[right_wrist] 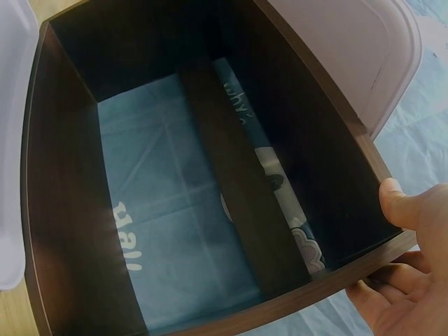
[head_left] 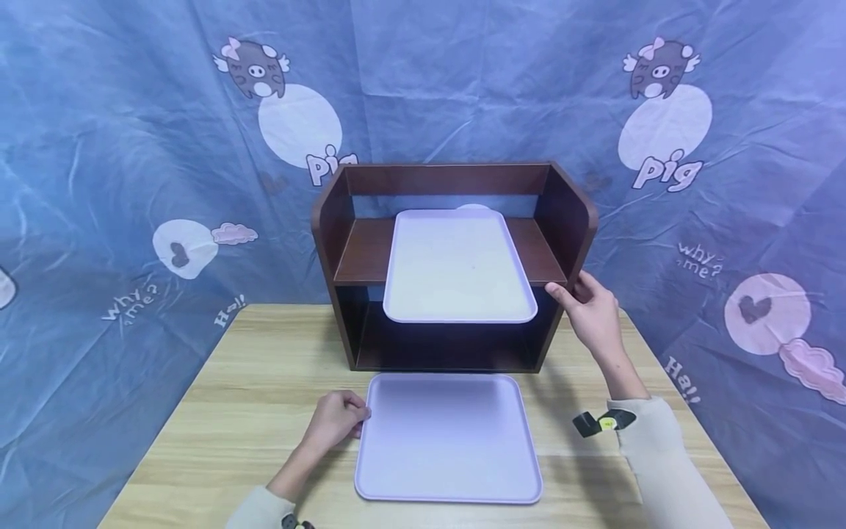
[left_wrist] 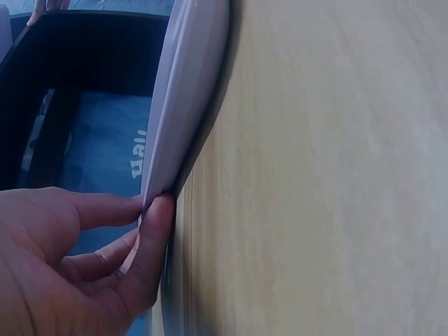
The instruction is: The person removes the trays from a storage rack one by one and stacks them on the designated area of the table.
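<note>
A dark brown two-tier wooden shelf (head_left: 449, 180) stands at the back of the table. One pale lilac tray (head_left: 459, 264) lies on its upper board and juts out past the front edge. A second lilac tray (head_left: 449, 437) is on the table before the shelf. My left hand (head_left: 337, 419) pinches this lower tray's left rim; thumb and fingers meet on the rim in the left wrist view. With my right hand (head_left: 591, 312) I grip the shelf's right side panel at upper-board height, thumb in front and fingers behind, as the right wrist view shows.
The light wooden table (head_left: 225, 411) extends on both sides of the shelf. Behind it hangs a blue cloth (head_left: 423, 88) printed with pigs and lettering. The lower compartment (head_left: 443, 342) is open at the front.
</note>
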`<action>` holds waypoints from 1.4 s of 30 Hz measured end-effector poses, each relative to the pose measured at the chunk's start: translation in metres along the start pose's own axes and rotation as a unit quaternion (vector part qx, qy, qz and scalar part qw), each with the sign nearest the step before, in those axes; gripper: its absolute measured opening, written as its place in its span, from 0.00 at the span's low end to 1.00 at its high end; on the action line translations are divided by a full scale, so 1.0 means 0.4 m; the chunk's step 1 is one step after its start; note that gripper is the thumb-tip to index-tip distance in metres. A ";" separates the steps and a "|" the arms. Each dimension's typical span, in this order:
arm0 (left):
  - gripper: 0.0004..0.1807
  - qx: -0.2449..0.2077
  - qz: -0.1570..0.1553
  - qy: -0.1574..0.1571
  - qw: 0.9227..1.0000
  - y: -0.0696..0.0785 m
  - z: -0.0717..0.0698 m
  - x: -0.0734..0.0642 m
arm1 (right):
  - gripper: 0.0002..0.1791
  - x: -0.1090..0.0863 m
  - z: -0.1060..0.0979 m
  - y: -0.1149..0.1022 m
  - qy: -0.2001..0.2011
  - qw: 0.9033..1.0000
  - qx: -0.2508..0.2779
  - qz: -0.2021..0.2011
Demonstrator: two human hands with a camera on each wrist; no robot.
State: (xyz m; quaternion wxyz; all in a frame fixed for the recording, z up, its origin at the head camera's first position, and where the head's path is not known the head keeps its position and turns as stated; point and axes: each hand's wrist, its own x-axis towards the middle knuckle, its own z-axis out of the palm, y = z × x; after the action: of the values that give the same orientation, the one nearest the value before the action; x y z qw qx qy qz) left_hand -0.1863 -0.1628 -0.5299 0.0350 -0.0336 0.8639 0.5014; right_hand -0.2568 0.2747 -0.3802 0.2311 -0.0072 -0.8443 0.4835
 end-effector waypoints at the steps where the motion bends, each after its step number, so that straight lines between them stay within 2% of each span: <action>1: 0.02 0.000 0.000 -0.001 1.000 0.000 0.000 0.000 | 0.32 0.000 0.000 0.000 0.000 1.000 0.000 0.001; 9: 0.05 0.011 -0.011 0.020 1.000 0.012 -0.013 0.005 | 0.32 -0.001 0.005 -0.005 -0.001 1.000 -0.003 0.005; 14: 0.07 0.059 0.019 0.045 0.997 0.034 -0.022 0.015 | 0.33 -0.001 0.004 -0.004 -0.001 1.000 -0.004 0.007; 17: 0.07 0.061 0.036 0.056 0.996 0.064 -0.025 0.019 | 0.33 0.001 -0.001 -0.003 -0.004 1.000 -0.007 0.010; 23: 0.09 -0.029 0.038 0.045 0.998 0.135 -0.032 0.023 | 0.34 0.005 -0.008 -0.004 -0.013 1.000 -0.017 0.011; 28: 0.08 -0.098 0.036 0.019 0.994 0.176 -0.036 0.031 | 0.34 0.005 -0.013 -0.007 -0.018 1.000 -0.013 0.010; 36: 0.09 -0.185 0.067 -0.026 0.980 0.237 -0.033 0.033 | 0.35 0.009 -0.021 -0.013 -0.032 0.999 -0.028 0.014; 42: 0.12 -0.221 0.088 -0.047 0.970 0.290 -0.036 0.023 | 0.35 0.010 -0.023 -0.013 -0.035 0.999 -0.036 0.016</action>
State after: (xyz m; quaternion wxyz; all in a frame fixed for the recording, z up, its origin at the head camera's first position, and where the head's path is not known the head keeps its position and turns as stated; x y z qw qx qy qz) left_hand -0.2068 -0.1181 -0.4236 0.0228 0.0597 0.7288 0.6817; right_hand -0.2555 0.2804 -0.3704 0.1931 -0.0120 -0.8685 0.4564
